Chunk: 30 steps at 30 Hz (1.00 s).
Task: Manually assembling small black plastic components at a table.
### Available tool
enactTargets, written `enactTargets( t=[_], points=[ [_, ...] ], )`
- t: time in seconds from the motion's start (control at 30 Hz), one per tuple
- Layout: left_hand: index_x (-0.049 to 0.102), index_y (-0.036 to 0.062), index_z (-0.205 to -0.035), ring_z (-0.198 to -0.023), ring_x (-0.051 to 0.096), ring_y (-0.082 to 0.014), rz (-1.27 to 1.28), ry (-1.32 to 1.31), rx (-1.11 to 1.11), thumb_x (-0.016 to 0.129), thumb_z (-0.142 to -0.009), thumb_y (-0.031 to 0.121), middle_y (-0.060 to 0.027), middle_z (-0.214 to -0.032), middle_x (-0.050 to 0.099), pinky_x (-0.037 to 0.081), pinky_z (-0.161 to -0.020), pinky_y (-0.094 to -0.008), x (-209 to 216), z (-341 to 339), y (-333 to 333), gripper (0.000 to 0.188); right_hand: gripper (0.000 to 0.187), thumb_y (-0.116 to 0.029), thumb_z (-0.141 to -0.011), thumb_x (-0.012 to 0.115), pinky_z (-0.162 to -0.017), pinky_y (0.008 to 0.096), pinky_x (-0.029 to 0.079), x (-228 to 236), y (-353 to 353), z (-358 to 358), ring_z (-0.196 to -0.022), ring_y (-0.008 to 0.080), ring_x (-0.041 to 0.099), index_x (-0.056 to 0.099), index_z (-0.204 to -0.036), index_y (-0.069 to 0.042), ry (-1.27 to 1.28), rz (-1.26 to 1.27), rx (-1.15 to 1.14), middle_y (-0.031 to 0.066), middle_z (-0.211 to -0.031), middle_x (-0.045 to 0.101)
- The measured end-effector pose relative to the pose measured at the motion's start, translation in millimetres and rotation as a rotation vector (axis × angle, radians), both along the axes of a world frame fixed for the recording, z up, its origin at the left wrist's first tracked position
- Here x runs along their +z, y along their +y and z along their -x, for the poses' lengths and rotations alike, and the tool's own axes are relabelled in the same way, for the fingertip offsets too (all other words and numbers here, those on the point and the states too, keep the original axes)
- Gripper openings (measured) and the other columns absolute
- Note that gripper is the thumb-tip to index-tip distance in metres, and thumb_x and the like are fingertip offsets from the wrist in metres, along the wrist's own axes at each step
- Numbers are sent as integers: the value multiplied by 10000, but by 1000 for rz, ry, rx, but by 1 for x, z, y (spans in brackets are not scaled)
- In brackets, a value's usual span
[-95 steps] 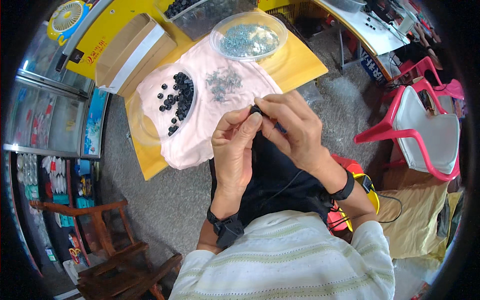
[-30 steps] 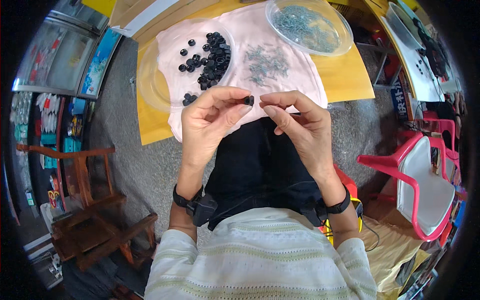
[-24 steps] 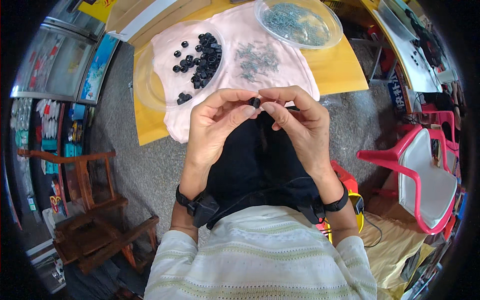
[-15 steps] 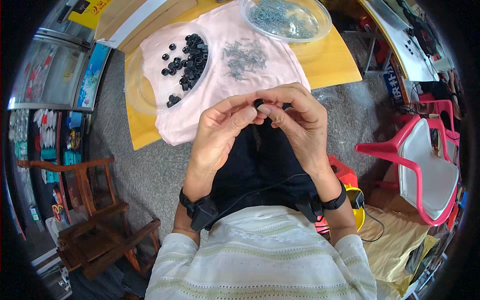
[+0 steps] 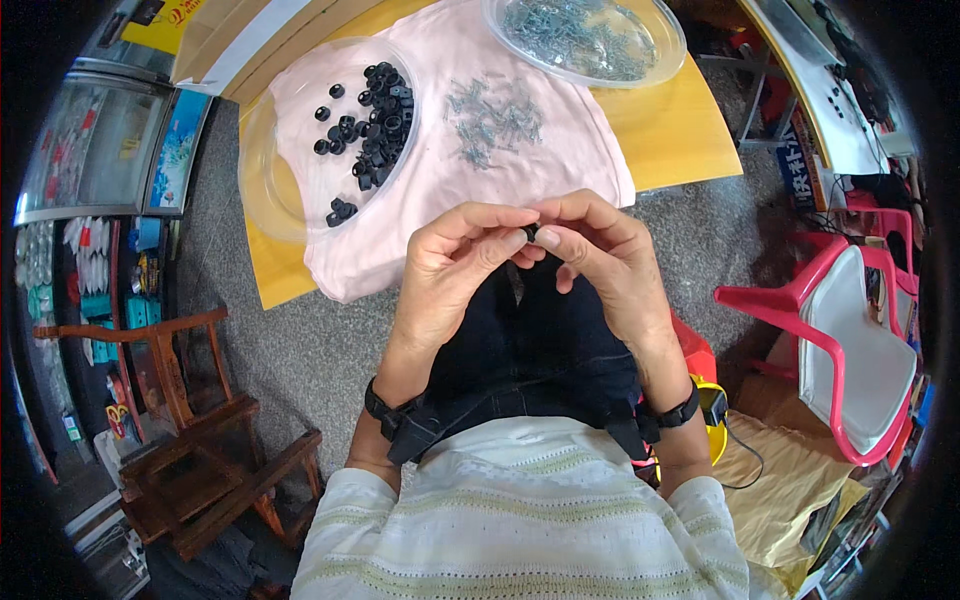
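Note:
Above my lap, just off the near edge of the table, a small black plastic piece (image 5: 531, 232) is pinched between my two hands. The thumb and fingers of my left hand (image 5: 445, 262) grip it from one side, and my right hand (image 5: 612, 262) closes on it from the other. Fingertips cover most of it. Beyond my left hand, similar black ring-shaped pieces (image 5: 385, 125) lie heaped and scattered in a clear shallow round tray (image 5: 258, 205). A loose pile of thin silvery metal pieces (image 5: 490, 115) lies straight ahead on a pink cloth (image 5: 345, 270).
A clear round tub (image 5: 672, 62) of similar metal pieces stands at the far right of the yellow table (image 5: 690, 145). A cardboard box (image 5: 290, 45) sits far left. A wooden chair (image 5: 185, 400) is at my left, a pink-framed chair (image 5: 860, 330) at my right.
Both hands, still pinching the black piece, appear slightly lower and nearer to me. The piece is more hidden by my fingertips. The view has shifted slightly.

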<state>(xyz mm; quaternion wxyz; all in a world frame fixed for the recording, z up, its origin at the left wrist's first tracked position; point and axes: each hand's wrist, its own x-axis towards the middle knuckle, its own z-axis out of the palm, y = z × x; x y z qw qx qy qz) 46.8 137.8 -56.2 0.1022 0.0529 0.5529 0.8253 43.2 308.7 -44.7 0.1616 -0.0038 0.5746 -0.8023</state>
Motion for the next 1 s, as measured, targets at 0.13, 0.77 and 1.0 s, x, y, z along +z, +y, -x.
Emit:
enactTargets(
  t=[0.13,0.77,1.0],
  points=[
    [624,-12,-1065,-804,643,-148,52,-35,-30,584,-892,48,-90,-907,661,522,-719,-259,-2,6,-2,188,165,-115,-868,633,-547,177,463,-4,4,7,-744,76,615,641,-1005,-22,106,-98,18,48,-852,651],
    [654,8,-854,-788,568,-253,1288,643,256,673,-734,31,-89,-874,583,471,-670,-327,5,66,5,124,130,-31,-762,602,-677,415,471,-1,12,44,-804,334,569,574,-889,-28,715,-1064,-12,135,-820,531],
    [669,40,-858,-845,553,-254,1318,848,197,668,-713,28,-73,-883,589,467,-743,-349,3,70,8,146,109,-7,-745,596,-679,430,463,-3,14,46,-797,354,568,552,-846,-9,753,-1062,-8,148,-802,527]
  ],
)
